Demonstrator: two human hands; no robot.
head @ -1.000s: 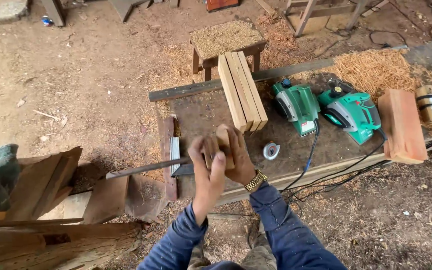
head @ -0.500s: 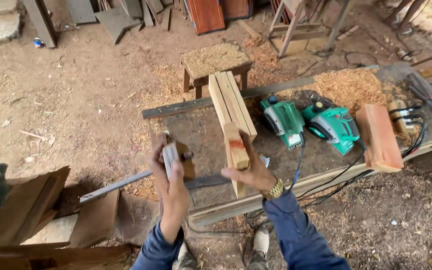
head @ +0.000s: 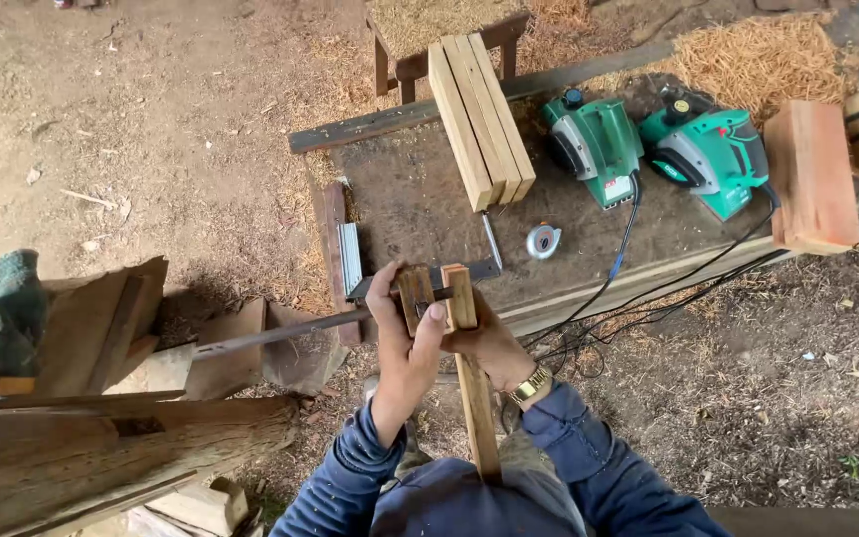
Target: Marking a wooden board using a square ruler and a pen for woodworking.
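Note:
My left hand [head: 402,343] grips a small wooden marking gauge [head: 416,294] and holds it against the top end of a long wooden stick [head: 471,388]. My right hand [head: 494,345] is wrapped around that stick just below its top. The stick runs down toward my lap. Both hands are close together, just in front of the workbench [head: 410,214] edge. A steel square [head: 490,261] lies on the bench right behind the gauge.
Three pale wooden slats [head: 479,114] lie side by side on the bench, with two green electric planers [head: 597,149] [head: 713,159], a reddish wood block [head: 813,174] and a tape measure [head: 543,241]. A long metal bar [head: 275,333] and rough planks [head: 101,438] lie left.
My hands were apart, the gauge in the left and the stick in the right. Now they are together, with the gauge pressed against the stick's top end. The view has tilted down.

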